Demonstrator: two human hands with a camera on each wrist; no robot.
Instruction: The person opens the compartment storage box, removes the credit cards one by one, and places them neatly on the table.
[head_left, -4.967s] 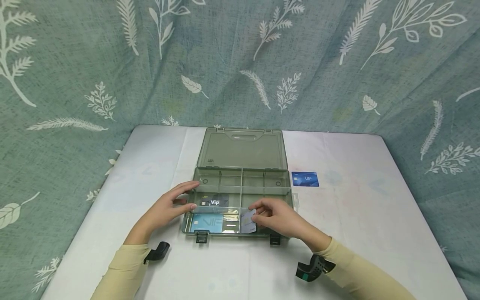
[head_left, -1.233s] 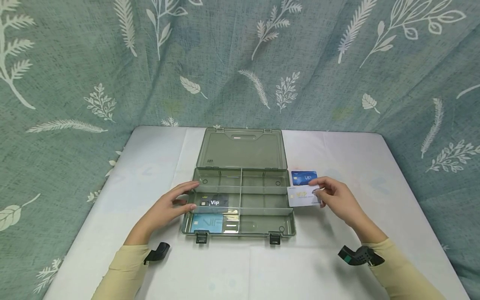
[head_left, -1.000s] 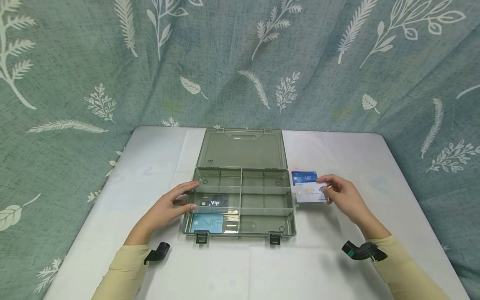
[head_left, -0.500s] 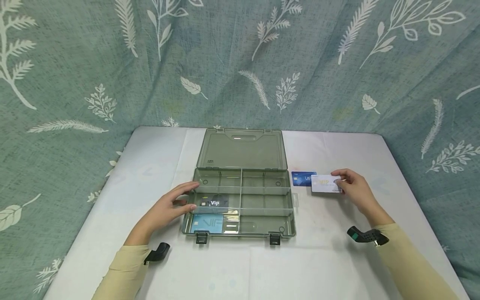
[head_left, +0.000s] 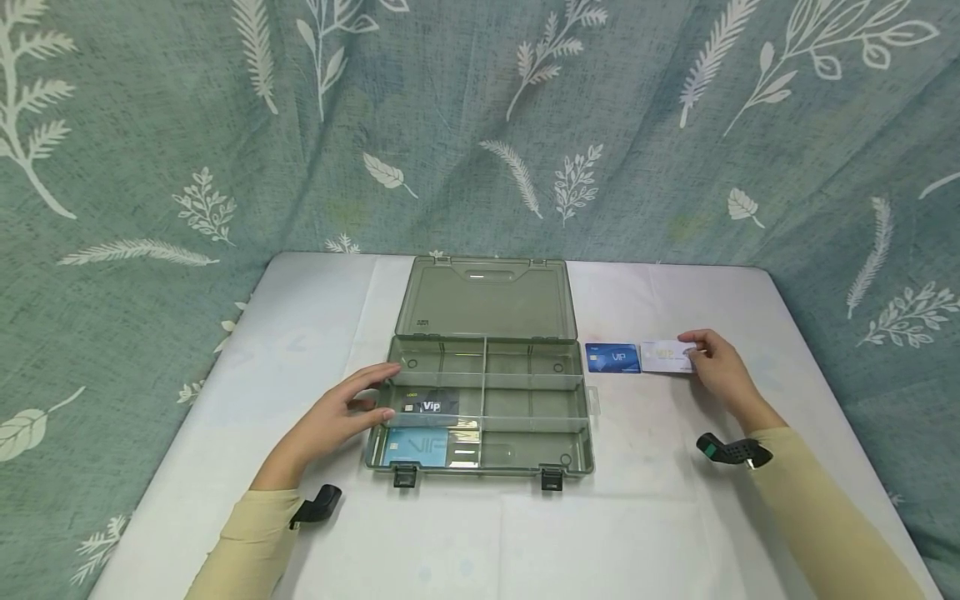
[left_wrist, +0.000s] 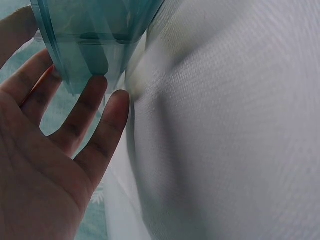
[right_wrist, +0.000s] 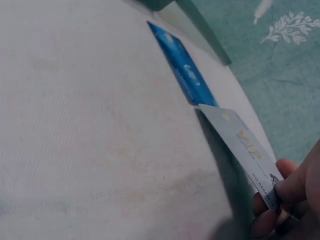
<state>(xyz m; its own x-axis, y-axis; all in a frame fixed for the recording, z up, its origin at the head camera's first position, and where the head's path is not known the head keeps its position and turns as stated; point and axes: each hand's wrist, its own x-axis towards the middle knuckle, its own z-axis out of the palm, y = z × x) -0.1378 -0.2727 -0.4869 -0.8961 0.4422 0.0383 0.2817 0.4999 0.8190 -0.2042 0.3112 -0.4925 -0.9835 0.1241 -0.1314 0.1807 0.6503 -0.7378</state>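
Note:
My right hand (head_left: 722, 371) pinches the right end of a white VIP card (head_left: 664, 356) with gold lettering. In the right wrist view the white card (right_wrist: 240, 145) slants just over the tabletop, its shadow beneath it. Right by its left end lies a blue VIP card (head_left: 613, 358), flat on the table. My left hand (head_left: 341, 414) rests at the left side of a green see-through divided box (head_left: 536, 454), thumb and fingertips on its rim. The left wrist view shows those fingers (left_wrist: 95, 135) spread along the box wall. A black Vip card (head_left: 430, 404) and a light-blue VIP card (head_left: 417, 447) lie in its left compartments.
The box's lid (head_left: 487, 300) lies folded back behind it, and two black latches (head_left: 552, 479) hang at its front. A white cloth covers the table (head_left: 600, 542). A green leaf-patterned curtain (head_left: 450, 125) stands behind and at both sides.
My right hand has taken the white card from the box's front right compartment, past the blue card, to that card's right, and lowered it near the table. The left hand has stayed put.

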